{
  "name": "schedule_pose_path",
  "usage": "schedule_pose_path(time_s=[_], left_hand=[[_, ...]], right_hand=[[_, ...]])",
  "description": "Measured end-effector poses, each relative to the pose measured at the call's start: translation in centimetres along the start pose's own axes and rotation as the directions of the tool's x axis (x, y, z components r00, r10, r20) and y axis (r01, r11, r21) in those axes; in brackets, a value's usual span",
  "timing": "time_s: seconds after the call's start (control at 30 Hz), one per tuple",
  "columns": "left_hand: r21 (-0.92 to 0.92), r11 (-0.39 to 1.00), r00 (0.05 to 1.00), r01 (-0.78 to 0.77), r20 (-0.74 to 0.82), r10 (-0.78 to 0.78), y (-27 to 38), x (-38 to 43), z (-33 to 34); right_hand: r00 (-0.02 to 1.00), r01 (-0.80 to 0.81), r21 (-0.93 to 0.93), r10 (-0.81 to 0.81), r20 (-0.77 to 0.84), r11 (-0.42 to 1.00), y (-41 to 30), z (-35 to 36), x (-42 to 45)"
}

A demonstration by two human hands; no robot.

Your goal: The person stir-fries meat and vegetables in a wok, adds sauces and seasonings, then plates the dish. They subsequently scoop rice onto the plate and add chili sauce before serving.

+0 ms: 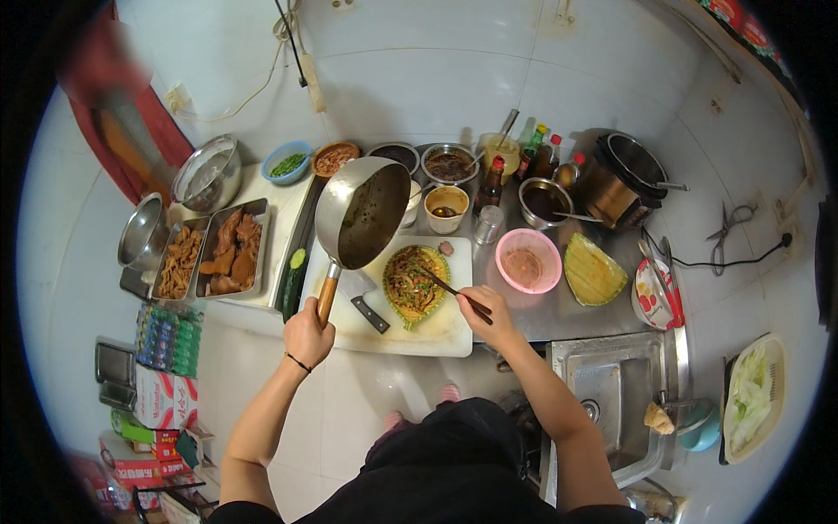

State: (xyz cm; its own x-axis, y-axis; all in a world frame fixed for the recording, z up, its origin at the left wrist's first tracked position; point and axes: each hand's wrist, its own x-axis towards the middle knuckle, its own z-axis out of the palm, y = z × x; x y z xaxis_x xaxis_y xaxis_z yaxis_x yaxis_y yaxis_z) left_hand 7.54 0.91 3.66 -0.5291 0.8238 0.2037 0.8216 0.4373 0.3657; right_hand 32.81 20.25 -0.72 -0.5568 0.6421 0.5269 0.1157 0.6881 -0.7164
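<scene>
My left hand (pixel 309 337) grips the wooden handle of a metal wok (pixel 376 219), which is raised and tilted above the white cutting board (pixel 432 344). In my right hand (pixel 491 318) is a pair of dark chopsticks (pixel 452 288), their tips in the cooked food (pixel 416 281) heaped on a yellow-green leaf-shaped dish. That dish rests on the board. Left of it lies a cleaver (pixel 366 308) with a black handle, its blade partly under the wok's shadow. A small reddish lump (pixel 446 248) sits at the board's upper part.
Left are metal trays of braised meat (pixel 232 255) and a cucumber (pixel 291 281). Bowls of sauce (pixel 448 164), bottles (pixel 491 183) and a pressure cooker (pixel 622 183) line the wall. A pink bowl (pixel 528 261), a folded yellow-green piece (pixel 592 268) and a sink (pixel 609 406) are right.
</scene>
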Motion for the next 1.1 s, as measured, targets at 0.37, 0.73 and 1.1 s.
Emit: schedule_pose_path(time_s=[0.37, 0.73, 1.1], left_hand=[[-0.359, 0.897, 0.966, 0.258, 0.092, -0.241, 0.9, -4.4, 0.0], [-0.462, 0.814, 0.936, 0.353, 0.168, -0.311, 0.7, -5.4, 0.4], [-0.503, 0.784, 0.931, 0.364, 0.170, -0.324, 0.7, -5.2, 0.7]], right_hand=[[0.993, -0.112, -0.006, 0.111, -0.034, 0.994, -1.4, -1.7, -0.6], [0.990, -0.110, 0.082, 0.102, 0.099, 0.991, -1.5, -0.9, -0.2], [0.965, -0.261, 0.128, 0.264, -0.007, 0.957, 2.5, -0.2, 1.2]])
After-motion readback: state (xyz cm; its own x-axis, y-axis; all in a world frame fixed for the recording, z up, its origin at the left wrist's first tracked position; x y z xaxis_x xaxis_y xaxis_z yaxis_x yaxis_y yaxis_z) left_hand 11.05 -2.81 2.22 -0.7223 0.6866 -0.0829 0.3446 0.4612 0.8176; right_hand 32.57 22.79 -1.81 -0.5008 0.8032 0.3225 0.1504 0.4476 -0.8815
